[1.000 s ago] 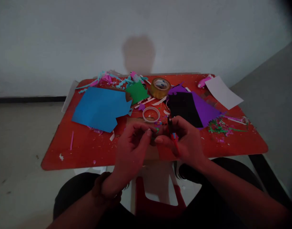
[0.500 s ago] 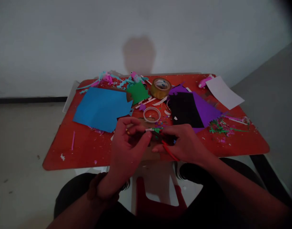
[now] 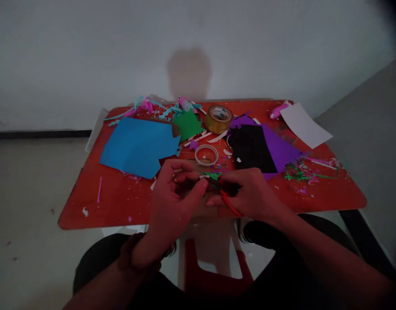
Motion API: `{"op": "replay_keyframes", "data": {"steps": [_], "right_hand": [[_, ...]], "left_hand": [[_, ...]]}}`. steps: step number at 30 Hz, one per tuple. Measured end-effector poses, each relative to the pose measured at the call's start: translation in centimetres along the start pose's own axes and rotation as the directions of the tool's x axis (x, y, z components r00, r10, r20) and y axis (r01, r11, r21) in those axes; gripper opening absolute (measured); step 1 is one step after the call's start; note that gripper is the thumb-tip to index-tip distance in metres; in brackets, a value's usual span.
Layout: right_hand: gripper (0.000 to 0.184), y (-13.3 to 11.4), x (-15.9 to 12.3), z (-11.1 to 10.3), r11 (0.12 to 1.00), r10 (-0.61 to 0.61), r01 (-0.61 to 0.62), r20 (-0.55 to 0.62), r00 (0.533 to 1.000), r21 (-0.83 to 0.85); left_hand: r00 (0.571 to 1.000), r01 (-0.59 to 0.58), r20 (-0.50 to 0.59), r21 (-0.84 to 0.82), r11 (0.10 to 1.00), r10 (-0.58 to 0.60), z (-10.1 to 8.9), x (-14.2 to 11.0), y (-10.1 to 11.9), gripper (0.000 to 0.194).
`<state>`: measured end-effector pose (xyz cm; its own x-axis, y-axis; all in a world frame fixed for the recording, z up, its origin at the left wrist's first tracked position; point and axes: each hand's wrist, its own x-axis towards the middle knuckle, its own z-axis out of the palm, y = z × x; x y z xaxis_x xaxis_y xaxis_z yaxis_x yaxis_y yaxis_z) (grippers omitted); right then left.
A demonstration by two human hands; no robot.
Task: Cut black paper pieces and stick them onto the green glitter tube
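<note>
My left hand (image 3: 176, 196) is closed, pinching a small white piece of paper (image 3: 203, 176) between thumb and fingertips over the table's front middle. My right hand (image 3: 244, 191) is wrapped round a pair of red-handled scissors (image 3: 230, 206). The dark blades point left and lie against the white piece at my left fingertips. How far the blades are apart is too dark to tell. Just behind my hands lie a narrow roll of white tape (image 3: 206, 155) and small green paper scraps (image 3: 214, 175).
The red table (image 3: 78, 206) holds a blue sheet (image 3: 138, 146), a green piece (image 3: 188, 125), a brown tape roll (image 3: 219, 119), a black sheet (image 3: 254, 148) on a purple sheet (image 3: 280, 148), and a white sheet (image 3: 306, 125). Shredded scraps (image 3: 296, 171) lie right. A wall stands behind.
Less of the white piece shows at my left fingertips, and the scissor blades sit slightly differently against it. Both hands stay almost in the same place.
</note>
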<state>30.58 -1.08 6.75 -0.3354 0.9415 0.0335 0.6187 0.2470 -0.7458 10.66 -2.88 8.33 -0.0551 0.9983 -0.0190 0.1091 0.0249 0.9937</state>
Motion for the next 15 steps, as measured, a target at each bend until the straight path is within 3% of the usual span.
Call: {"op": "replay_keyframes", "data": {"steps": [8, 15], "right_hand": [[0.075, 0.2, -0.1, 0.1, 1.0, -0.006, 0.007, -0.027, 1.0, 0.011], [0.076, 0.2, -0.2, 0.7, 0.974, 0.105, -0.107, 0.019, 0.994, 0.199]], "left_hand": [[1.0, 0.006, 0.007, -0.013, 1.0, -0.006, -0.1, 0.0, 0.0, 0.03], [0.986, 0.14, 0.118, -0.234, 0.962, -0.115, 0.2, 0.1, -1.0, 0.014]]}}
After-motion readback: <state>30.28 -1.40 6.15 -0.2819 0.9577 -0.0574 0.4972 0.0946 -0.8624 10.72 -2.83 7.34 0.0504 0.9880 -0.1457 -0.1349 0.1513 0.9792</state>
